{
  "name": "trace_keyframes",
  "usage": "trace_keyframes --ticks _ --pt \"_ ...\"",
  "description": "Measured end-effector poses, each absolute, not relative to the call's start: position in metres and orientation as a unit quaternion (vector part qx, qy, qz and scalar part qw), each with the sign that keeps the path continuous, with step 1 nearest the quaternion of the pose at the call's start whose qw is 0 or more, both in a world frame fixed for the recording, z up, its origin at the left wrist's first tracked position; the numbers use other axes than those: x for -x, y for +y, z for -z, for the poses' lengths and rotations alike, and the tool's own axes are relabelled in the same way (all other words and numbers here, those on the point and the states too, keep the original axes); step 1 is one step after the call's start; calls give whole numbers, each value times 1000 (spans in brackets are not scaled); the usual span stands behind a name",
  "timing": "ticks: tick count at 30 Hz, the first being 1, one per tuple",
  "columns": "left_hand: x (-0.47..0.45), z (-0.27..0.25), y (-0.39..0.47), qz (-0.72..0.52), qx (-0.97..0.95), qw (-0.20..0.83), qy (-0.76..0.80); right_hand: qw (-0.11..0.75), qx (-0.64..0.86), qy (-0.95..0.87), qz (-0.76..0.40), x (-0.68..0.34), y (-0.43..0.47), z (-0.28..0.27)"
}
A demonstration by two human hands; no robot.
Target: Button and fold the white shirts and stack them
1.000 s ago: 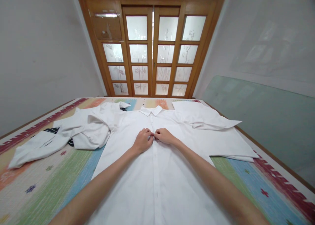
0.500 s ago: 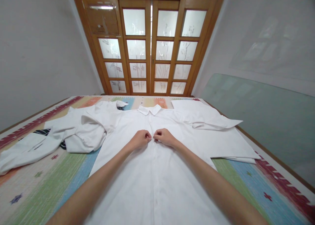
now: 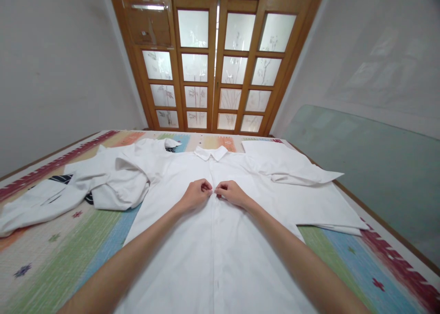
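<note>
A white woven-cloth shirt with a pointed collar (image 3: 195, 254) lies face up directly beneath both hands, its front spread flat. The left hand (image 3: 197, 193) has thumb and forefinger drawn together, pinching the shirt at the button placket (image 3: 213, 245). The right hand (image 3: 231, 193) is set likewise, pinching the placket from its own side. The two hands are just beside each other, fingertips nearly meeting; any button between them is too small to make out. The collar (image 3: 210, 153) sits beyond the hands, and the placket runs from it, between them, toward the wearer.

Left of the left hand, well apart, is a crumpled white garment with black-and-white striped parts (image 3: 120, 181). Right of the right hand lie layers of folded white cloth (image 3: 295, 167); where the shirt's sleeve ends among them cannot be determined. Beneath everything is a multicoloured striped cloth (image 3: 72, 259), exposed on the outer side of each hand. Farther right of the right hand stands a pale green panel (image 3: 360, 158). Far beyond both hands are wooden doors with frosted panes (image 3: 213, 66).
</note>
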State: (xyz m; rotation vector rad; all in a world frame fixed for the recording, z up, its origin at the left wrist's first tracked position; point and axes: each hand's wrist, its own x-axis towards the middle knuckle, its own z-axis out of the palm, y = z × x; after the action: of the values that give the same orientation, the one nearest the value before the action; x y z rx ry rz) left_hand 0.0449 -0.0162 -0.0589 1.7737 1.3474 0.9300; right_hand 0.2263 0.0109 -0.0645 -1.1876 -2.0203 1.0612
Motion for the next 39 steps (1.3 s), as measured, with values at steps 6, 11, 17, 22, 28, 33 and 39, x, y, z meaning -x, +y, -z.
trace_keyframes --ticks 6,11,17,22,28,33,39 --pt "-47 64 -19 -381 -558 515 527 279 443 -746 -412 -224 12 65" --pt "-48 62 -19 -394 -512 550 530 278 451 -742 -411 -223 11 64" --pt "-49 63 -19 -395 -521 535 535 282 446 -735 -426 -223 12 64" --pt "-50 64 -19 -397 -518 529 543 280 453 -718 -449 -223 13 64" --pt "-52 61 -20 -417 -489 540 543 280 434 -711 -477 -226 13 64" --pt "-52 63 -21 -422 -501 526 543 297 425 -711 -474 -226 13 67" --pt "-53 63 -28 -409 -535 477 565 297 434 -717 -457 -225 14 70"
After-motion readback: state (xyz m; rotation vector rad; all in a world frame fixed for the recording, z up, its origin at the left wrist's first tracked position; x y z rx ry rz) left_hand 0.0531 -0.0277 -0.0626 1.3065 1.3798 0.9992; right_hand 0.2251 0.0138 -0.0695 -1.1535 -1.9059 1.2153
